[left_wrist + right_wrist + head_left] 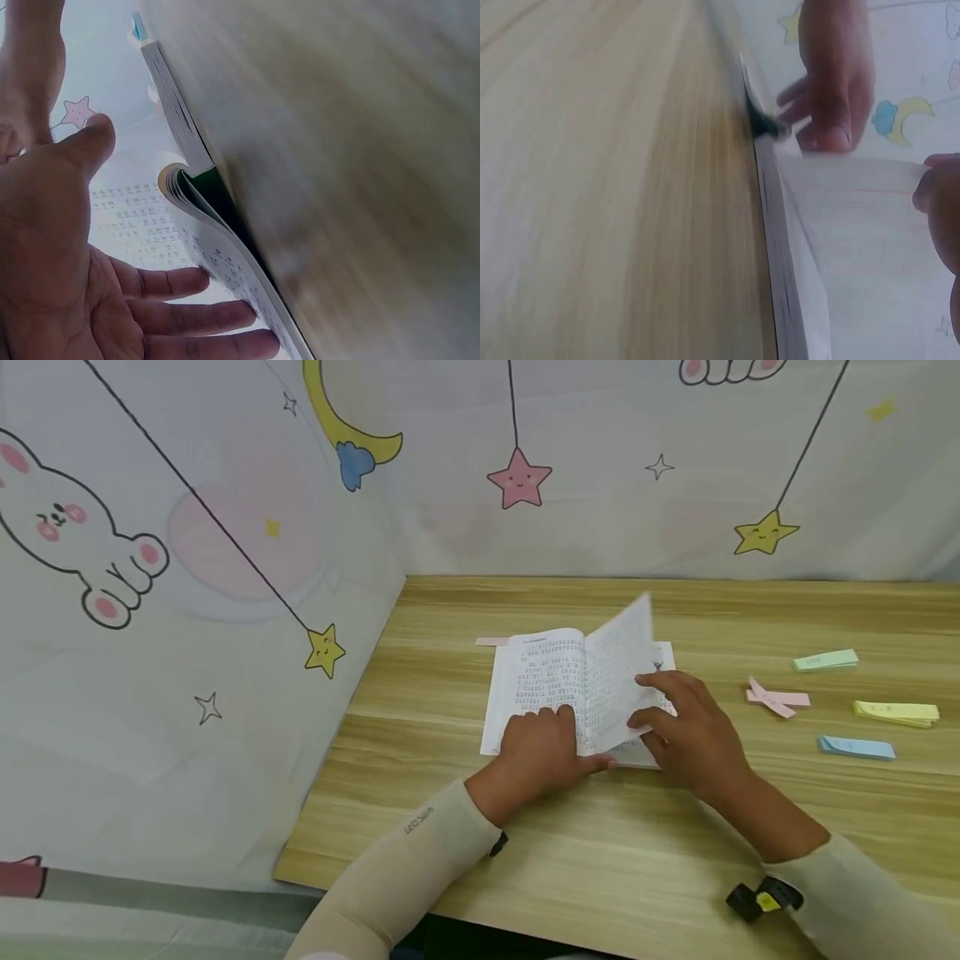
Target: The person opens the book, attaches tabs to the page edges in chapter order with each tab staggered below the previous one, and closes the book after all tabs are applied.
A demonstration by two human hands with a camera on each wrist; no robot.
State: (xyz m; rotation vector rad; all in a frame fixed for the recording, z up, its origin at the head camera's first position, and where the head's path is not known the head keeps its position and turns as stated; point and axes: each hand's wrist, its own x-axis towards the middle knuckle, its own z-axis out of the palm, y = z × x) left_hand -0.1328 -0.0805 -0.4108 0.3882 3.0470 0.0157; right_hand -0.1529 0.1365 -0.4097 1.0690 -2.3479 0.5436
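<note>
The book [543, 677] lies open on the tabletop [420, 718], in front of the person. The left hand [538, 747] rests on the book's left side, close to the middle fold, with its fingers stretched out. The right hand [697, 735] pinches the outer edge of a raised page [617, 670]. If it tugs too hard, the thin paper could rip or crease by the fold. If the left hand lets up, the book could slide or flop shut, since its pages bulge there. Two pages might also come up together; I can't tell if just one is pinched. The page is white and bendy, with rows of tiny print. The tabletop looks smooth, with wavy wood stripes. A pink tab [491, 642] pokes out at the book's top left. Over on the right lie long, flat strips: green [825, 661], yellow [896, 712], blue [857, 747], and pink [769, 697] ones that cross.
</note>
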